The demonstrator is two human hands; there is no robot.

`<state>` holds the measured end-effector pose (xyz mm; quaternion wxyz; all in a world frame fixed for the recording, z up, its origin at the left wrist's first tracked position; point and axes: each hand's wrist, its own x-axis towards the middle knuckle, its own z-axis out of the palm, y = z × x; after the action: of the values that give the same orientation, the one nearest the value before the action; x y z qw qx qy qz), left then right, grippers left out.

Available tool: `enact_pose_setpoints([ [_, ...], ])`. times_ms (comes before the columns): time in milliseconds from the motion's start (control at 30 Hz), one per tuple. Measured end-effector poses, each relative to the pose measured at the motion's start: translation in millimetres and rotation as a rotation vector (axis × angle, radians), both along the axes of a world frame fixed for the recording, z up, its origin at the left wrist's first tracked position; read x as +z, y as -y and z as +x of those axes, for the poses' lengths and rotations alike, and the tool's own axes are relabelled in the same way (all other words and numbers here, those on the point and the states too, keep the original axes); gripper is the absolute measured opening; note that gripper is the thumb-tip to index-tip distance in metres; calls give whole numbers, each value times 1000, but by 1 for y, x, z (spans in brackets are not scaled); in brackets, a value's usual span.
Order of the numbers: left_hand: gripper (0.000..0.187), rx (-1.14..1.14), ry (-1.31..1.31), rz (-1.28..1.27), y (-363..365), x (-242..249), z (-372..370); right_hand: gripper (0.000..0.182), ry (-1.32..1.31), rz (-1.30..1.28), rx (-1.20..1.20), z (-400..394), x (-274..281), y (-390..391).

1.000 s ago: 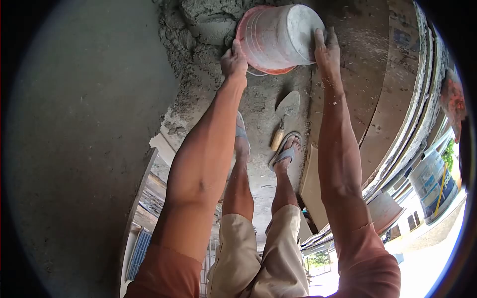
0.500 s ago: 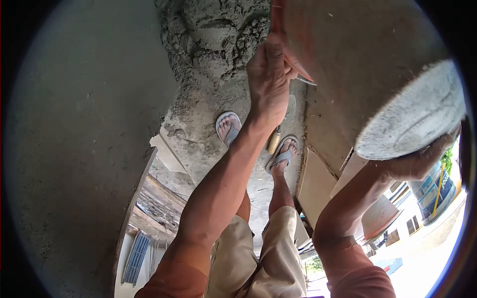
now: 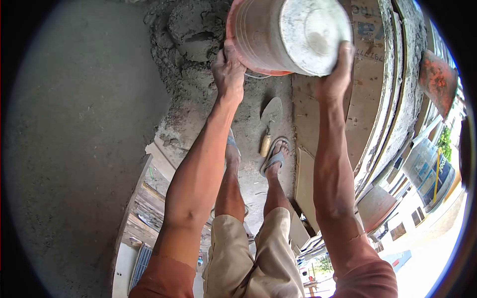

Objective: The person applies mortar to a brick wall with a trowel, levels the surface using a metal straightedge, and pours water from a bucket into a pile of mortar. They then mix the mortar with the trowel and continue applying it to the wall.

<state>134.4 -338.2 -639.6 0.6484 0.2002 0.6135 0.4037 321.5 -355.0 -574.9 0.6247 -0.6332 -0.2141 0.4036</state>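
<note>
A reddish bucket (image 3: pixel 258 37) with a cement-caked base is tipped over at the top of the view, its mouth facing away from me. My left hand (image 3: pixel 229 74) is closed on the rim at its left side. Against the pale base, my right hand (image 3: pixel 339 72) curls round the bottom edge, thumb upward. Beyond the bucket lies a heap of wet grey mortar (image 3: pixel 191 49), partly hidden by it. On the ground near my sandalled foot rests a trowel (image 3: pixel 272 111) with a wooden handle. What is inside the bucket cannot be seen.
A smooth grey plastered surface (image 3: pixel 84 129) fills the left side. Stacked boards (image 3: pixel 370 94) stand along the right. Farther right are another red bucket (image 3: pixel 437 82), a blue-and-white container (image 3: pixel 428 171) and a reddish tub (image 3: pixel 376 206).
The bucket has swung leftward and away from me, and is now tipped over the mortar side. My right hand has moved up and left with its base; my left hand has shifted left.
</note>
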Motion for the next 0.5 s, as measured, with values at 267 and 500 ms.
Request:
enact_pose_setpoints([
  [267, 54, -217, -409, -203, -6, -88, -11, 63, -267, -606, -174, 10, -109, 13],
  [500, 50, -113, -387, -61, 0, -33, -26, 52, -178, -136, 31, -3, -57, 7],
])
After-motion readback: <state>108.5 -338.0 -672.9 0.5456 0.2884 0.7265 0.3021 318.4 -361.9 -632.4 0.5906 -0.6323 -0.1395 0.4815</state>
